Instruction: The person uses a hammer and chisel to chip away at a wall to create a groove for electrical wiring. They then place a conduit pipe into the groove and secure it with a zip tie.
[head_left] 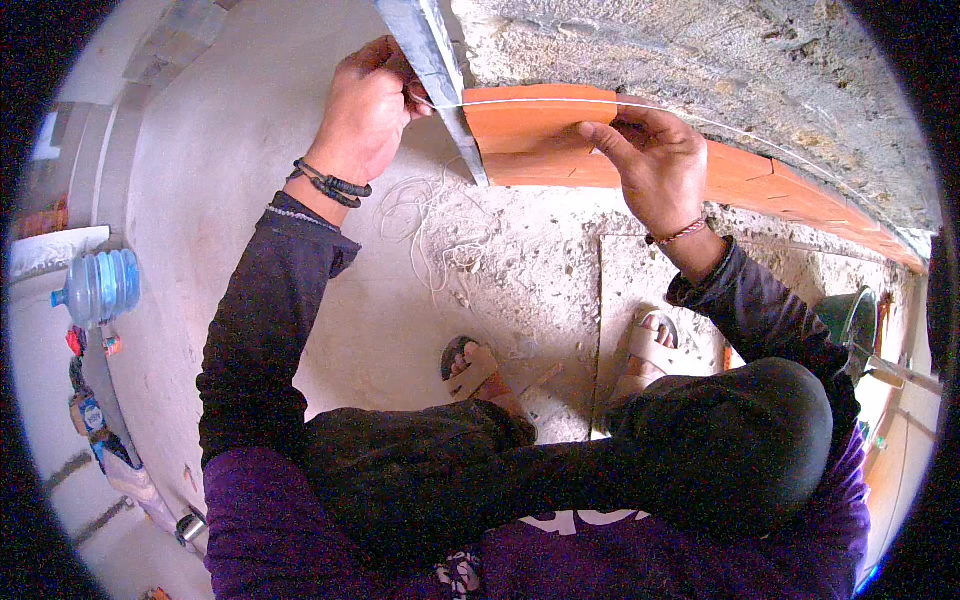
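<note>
My left hand [372, 112] is closed in a pinch on a thin white string [540, 100], beside a long grey straight bar [428, 62] at the end of the wall. The string crosses the bar and runs right along the top of a row of orange tiles [780, 190]. My right hand [662, 165] grips the end tile [535, 130], with its thumb on the front face and its fingers over the top edge. Some of those fingertips are hidden behind the tile. The tile's left end meets the bar.
Rough grey wall [700, 50] rises behind the tiles. Loose string [425, 225] lies tangled on the floor among mortar crumbs [540, 250]. A dark bucket [848, 318] stands at right. At far left are a blue water jug [103, 287] and a strip of clutter [95, 415].
</note>
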